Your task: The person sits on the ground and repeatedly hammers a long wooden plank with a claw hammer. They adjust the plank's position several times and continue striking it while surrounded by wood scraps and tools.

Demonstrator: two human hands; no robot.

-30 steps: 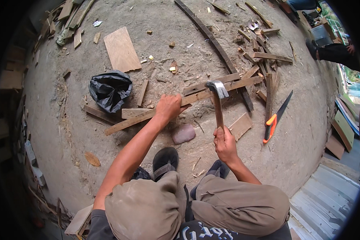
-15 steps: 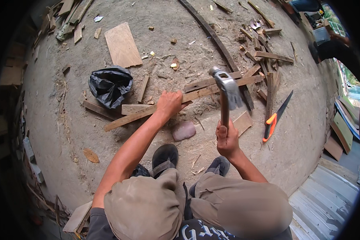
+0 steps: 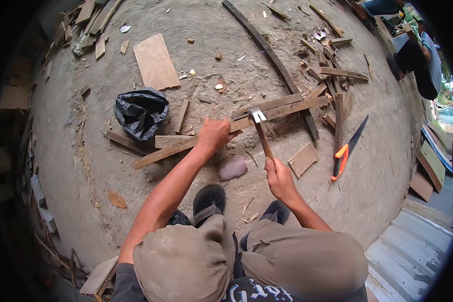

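Observation:
My left hand (image 3: 215, 134) is closed around a long wooden strip (image 3: 172, 150), which slants across the ground from lower left to upper right. In my right hand (image 3: 281, 180) is a claw hammer (image 3: 265, 140), gripped by its wooden handle. The metal head is down at the strip, just right of my left hand; whether it touches the wood I cannot tell. A second piece of wood (image 3: 279, 102) lies along the strip's far side. Nearer my feet sits a smooth pinkish stone (image 3: 232, 167).
At the right lies a handsaw (image 3: 343, 156) with an orange and black handle. A black plastic bag (image 3: 142, 112) and a plywood sheet (image 3: 156, 61) are at the left. Scrap wood (image 3: 341, 73) is heaped at the far right. Another person (image 3: 422, 63) sits at the right edge.
The hammer has come down from its raised position onto or close to the wooden strip. My right hand has dropped slightly to the left. The left hand keeps its hold.

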